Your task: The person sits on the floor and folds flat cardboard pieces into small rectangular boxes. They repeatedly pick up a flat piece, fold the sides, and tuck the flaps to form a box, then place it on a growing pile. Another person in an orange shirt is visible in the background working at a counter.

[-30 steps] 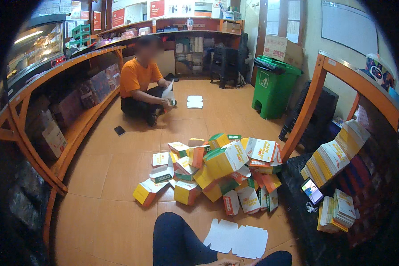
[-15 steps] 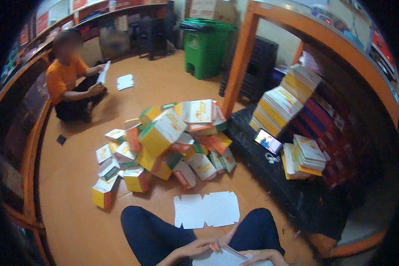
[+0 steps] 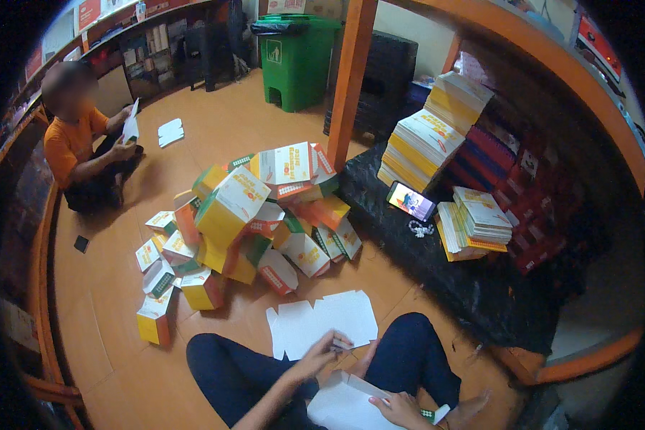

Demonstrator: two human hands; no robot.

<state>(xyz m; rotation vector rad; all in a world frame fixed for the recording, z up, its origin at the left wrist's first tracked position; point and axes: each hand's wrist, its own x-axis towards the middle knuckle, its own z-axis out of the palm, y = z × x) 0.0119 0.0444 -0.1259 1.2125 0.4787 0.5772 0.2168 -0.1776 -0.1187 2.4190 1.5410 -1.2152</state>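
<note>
Across my lap lies a white cardboard box blank (image 3: 340,403) with one edge folded up and a bit of green print showing at its right end. My right hand (image 3: 401,410) grips its folded edge, thumb on top. My left hand (image 3: 325,352) is off that blank, fingers loosely bent with a gap to the thumb and nothing visible in them. It hovers over the near edge of another box blank (image 3: 322,315), flat on the floor, white side up, partly covered by the hand.
Beyond the blanks is a heap of folded boxes (image 3: 233,204). On a black-covered platform (image 3: 437,287) at right are stacked blanks (image 3: 423,140), a lit phone (image 3: 411,201) and a smaller stack (image 3: 476,226). A seated person (image 3: 79,154) holds a white sheet. A green bin (image 3: 294,68) stands behind.
My left hand has lifted off the blank on my lap and moved forward over the flat one. My right hand stays on the lap blank. The whole view has shifted slightly.
</note>
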